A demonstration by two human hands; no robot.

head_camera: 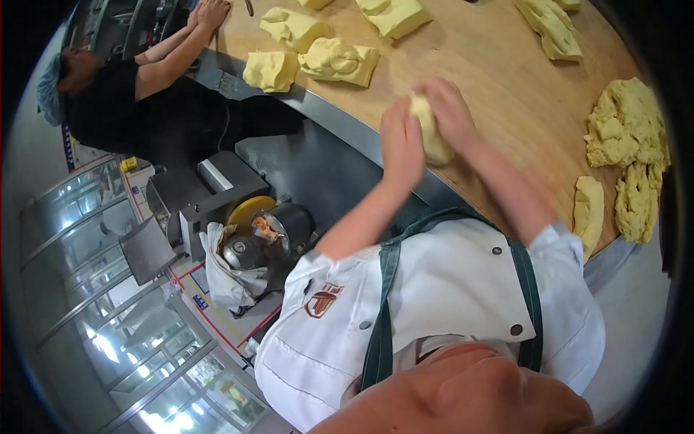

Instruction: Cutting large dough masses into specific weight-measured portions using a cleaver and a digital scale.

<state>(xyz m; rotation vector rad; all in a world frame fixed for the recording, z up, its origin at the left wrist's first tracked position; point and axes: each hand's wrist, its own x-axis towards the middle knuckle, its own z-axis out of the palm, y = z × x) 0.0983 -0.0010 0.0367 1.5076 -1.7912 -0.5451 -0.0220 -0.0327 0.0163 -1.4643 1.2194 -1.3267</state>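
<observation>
My left hand (402, 144) and my right hand (447, 114) cup a smooth, pale yellow dough piece (432, 135) from both sides, near the front edge of the wooden worktop (504, 114). The dough's underside is hidden, and the fingers are slightly blurred. Beyond my left hand lie cut dough blocks, among them one with a folded top (339, 61), a smaller one (270, 71) and another behind them (293, 30). To the right of my right arm, a long dough strip (589, 214) rests beside a rough, lumpy dough mass (626, 125).
A co-worker (157, 114) in dark clothes and a hair cover stands at the left, both hands on the worktop. The metal table edge (347, 122) runs close to my body. At lower left stand a dark pot (282, 225) and a grey machine (217, 182).
</observation>
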